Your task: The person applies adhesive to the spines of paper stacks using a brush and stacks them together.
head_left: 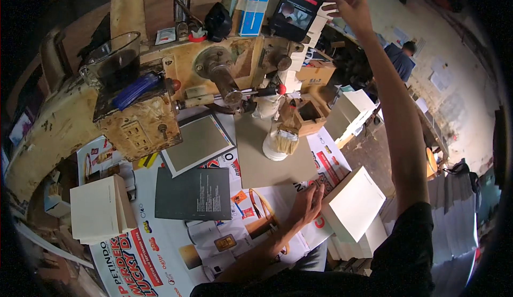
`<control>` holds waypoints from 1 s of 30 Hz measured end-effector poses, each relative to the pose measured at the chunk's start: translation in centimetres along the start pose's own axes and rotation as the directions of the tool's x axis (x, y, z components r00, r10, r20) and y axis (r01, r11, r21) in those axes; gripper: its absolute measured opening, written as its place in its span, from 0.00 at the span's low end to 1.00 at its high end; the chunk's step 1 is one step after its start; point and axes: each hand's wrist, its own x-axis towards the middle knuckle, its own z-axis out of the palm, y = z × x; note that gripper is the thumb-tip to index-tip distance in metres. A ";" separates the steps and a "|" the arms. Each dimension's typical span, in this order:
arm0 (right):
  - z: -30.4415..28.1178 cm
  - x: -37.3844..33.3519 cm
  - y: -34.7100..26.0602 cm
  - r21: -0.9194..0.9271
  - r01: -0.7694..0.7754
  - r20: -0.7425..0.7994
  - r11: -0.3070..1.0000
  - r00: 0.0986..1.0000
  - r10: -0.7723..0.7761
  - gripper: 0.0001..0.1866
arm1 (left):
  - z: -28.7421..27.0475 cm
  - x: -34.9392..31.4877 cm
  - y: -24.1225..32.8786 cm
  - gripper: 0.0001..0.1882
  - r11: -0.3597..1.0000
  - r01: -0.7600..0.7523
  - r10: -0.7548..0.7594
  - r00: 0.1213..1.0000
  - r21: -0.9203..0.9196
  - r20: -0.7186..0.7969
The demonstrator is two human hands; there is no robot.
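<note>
My right hand [350, 7] is raised at the top, fingers apart, with fingertips at the upper right edge of a dark phone [297, 6] whose screen is lit. My left hand [309, 203] rests low over the table, fingers stretched forward and loosely together; I make out nothing held in it. Beside it stands a stack of white page blocks [355, 203]. Ahead lies a grey-brown board [256, 161], with a white tub [273, 148] on it and a bristle brush [288, 137] across the tub's top. Left of the board are a dark printed cover [192, 194] and a grey, white-bordered sheet [195, 145].
A worn metal machine [214, 64] with a red-knobbed lever spans the back. On it are a glass mug [115, 62] of dark liquid and a blue-handled tool [137, 90]. Another page block [101, 209] sits left. Printed banner [139, 265] covers the table. A person [401, 59] is at the far right.
</note>
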 end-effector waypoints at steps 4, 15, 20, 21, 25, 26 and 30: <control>-0.2 0.2 0.7 -0.055 0.146 0.081 0.988 0.987 -0.142 0.25 | 0.5 -0.7 -0.1 0.21 0.971 0.176 -0.157 0.980 -0.163 0.121; 0.7 -1.9 -0.7 -0.664 0.448 -0.013 0.599 0.794 -0.608 0.27 | 1.0 -0.9 -0.4 0.18 0.761 0.562 -0.483 0.824 -0.324 0.296; 0.6 -7.2 -4.3 -0.662 0.581 0.074 0.474 0.680 -0.730 0.13 | -0.1 1.4 1.3 0.10 0.794 0.516 -0.442 0.853 -0.320 0.279; 2.5 -9.6 -6.4 -0.503 0.549 0.008 0.667 0.775 -0.632 0.12 | -0.7 1.2 0.9 0.10 0.800 0.521 -0.457 0.851 -0.298 0.260; 4.6 -21.0 -14.1 -0.094 0.553 0.197 0.828 0.826 -0.529 0.10 | -2.1 -1.0 -0.8 0.08 0.861 0.476 -0.471 0.879 -0.182 0.070; 0.9 -24.1 -17.5 -0.285 0.550 0.308 0.785 0.828 -0.468 0.11 | 0.6 0.7 1.5 0.07 0.854 0.448 -0.419 0.893 -0.263 0.162; -2.0 -31.3 -24.0 -0.209 0.458 0.543 0.864 0.789 -0.287 0.29 | 1.6 1.3 2.4 0.09 0.728 0.536 -0.453 0.844 -0.427 0.286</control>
